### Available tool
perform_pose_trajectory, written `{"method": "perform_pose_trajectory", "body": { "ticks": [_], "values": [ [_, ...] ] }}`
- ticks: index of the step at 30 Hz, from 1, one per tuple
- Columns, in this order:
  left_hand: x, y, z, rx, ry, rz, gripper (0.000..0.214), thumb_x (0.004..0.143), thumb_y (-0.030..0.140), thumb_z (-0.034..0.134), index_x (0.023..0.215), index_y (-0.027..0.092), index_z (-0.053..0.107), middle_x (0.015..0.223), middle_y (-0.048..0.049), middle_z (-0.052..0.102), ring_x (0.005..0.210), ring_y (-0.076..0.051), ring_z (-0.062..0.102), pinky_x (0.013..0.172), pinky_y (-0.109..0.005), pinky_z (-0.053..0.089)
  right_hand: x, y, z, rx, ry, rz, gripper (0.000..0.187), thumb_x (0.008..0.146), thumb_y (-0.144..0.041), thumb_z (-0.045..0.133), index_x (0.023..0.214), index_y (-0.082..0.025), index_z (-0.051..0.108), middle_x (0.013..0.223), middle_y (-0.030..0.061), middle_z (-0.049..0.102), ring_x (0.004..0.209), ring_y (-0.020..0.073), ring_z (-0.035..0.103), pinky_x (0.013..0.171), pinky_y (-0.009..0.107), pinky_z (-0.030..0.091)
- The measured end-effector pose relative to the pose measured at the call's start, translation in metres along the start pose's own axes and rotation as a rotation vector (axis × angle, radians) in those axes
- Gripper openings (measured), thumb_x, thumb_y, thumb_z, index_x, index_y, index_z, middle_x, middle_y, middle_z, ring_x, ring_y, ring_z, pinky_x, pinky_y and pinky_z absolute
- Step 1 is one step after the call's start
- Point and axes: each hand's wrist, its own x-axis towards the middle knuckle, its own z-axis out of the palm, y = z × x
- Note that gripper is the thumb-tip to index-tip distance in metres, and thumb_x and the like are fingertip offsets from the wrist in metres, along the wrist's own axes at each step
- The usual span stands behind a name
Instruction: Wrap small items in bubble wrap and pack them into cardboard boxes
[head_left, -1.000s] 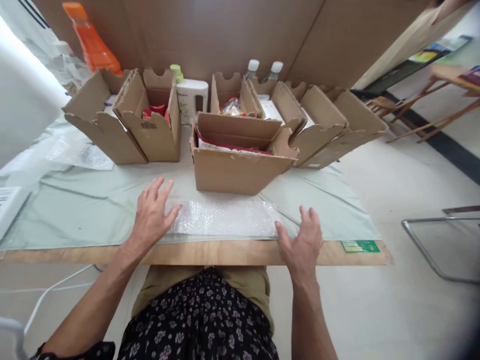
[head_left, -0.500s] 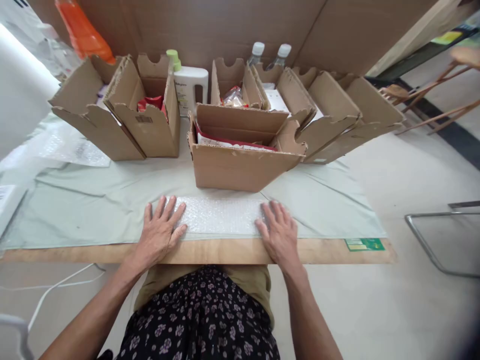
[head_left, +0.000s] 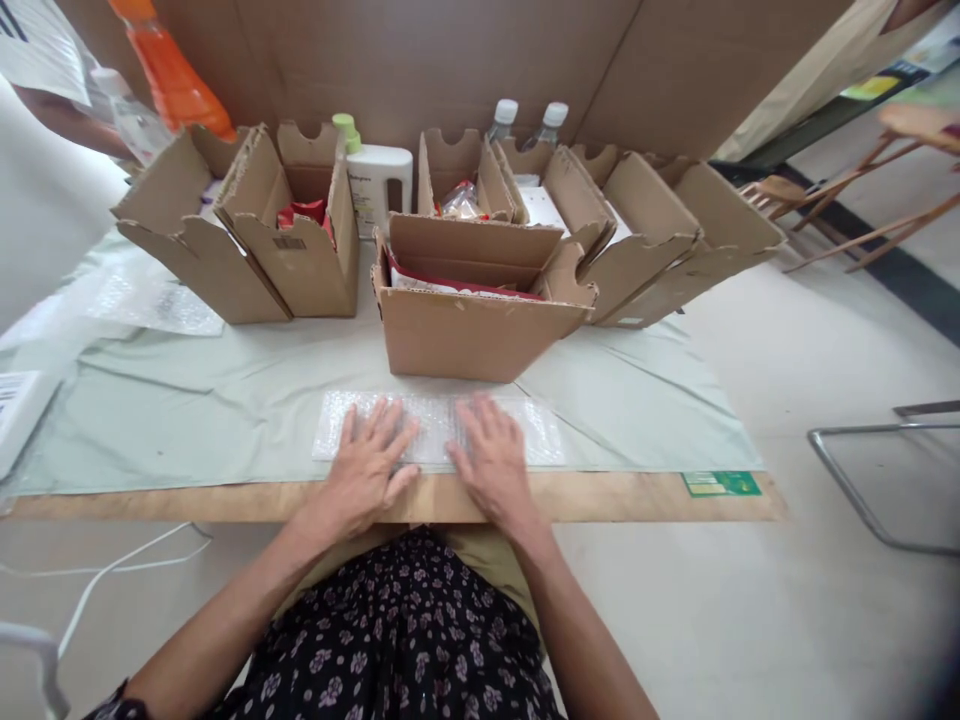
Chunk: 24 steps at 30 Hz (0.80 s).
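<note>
A sheet of bubble wrap (head_left: 540,440) lies flat on a pale green cloth (head_left: 225,410) near the table's front edge. My left hand (head_left: 367,465) rests palm down on the middle of the sheet, fingers stretched out. Beside it my right hand (head_left: 491,460) also lies flat on the wrap, fingers apart; the two hands are close together. Just behind the wrap stands an open cardboard box (head_left: 472,330) with red and white packets inside.
More open cardboard boxes (head_left: 292,260) line the back, with a white bottle with a green cap (head_left: 379,185), two clear bottles (head_left: 525,120) and an orange bottle (head_left: 169,75). More bubble wrap (head_left: 142,300) lies at left. A metal frame (head_left: 885,480) stands on the floor at right.
Both hands have slid inward along the bubble wrap from its two ends to its middle, staying flat on it.
</note>
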Motion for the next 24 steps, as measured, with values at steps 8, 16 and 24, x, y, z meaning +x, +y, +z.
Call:
{"method": "perform_pose_trajectory", "body": {
  "ticks": [8,16,24],
  "values": [
    [-0.037,-0.055,-0.012,-0.011,0.048,-0.286,0.052,0.104,0.044,0.041,0.15,0.022,0.054,0.163,-0.0166,0.046,0.155,-0.04,0.033,0.123,-0.067,0.024,-0.056,0.092,-0.024,-0.145,0.153,0.407,0.051,0.103,-0.046,0.039,0.137,-0.017,0.064,0.15,0.0199,0.059,0.141,0.0387,0.051,0.11,0.06,0.041],
    [-0.02,-0.046,-0.004,-0.011,0.232,-0.461,0.033,0.092,0.039,0.057,0.113,0.018,0.071,0.151,-0.0211,0.055,0.149,-0.046,0.038,0.117,-0.068,0.031,-0.013,0.09,-0.024,-0.039,0.2,0.308,0.054,0.098,-0.048,0.048,0.14,-0.015,0.057,0.149,0.0209,0.058,0.136,0.0358,0.054,0.108,0.055,0.044],
    [-0.023,-0.042,-0.024,-0.396,0.29,-0.515,0.024,0.092,0.043,0.052,0.098,0.023,0.065,0.095,-0.0045,0.077,0.086,-0.023,0.071,0.077,-0.033,0.056,-0.009,0.077,-0.033,0.289,0.127,0.258,0.019,0.089,-0.041,0.056,0.085,-0.023,0.063,0.111,0.0112,0.076,0.105,0.029,0.069,0.093,0.046,0.051]
  ]
}}
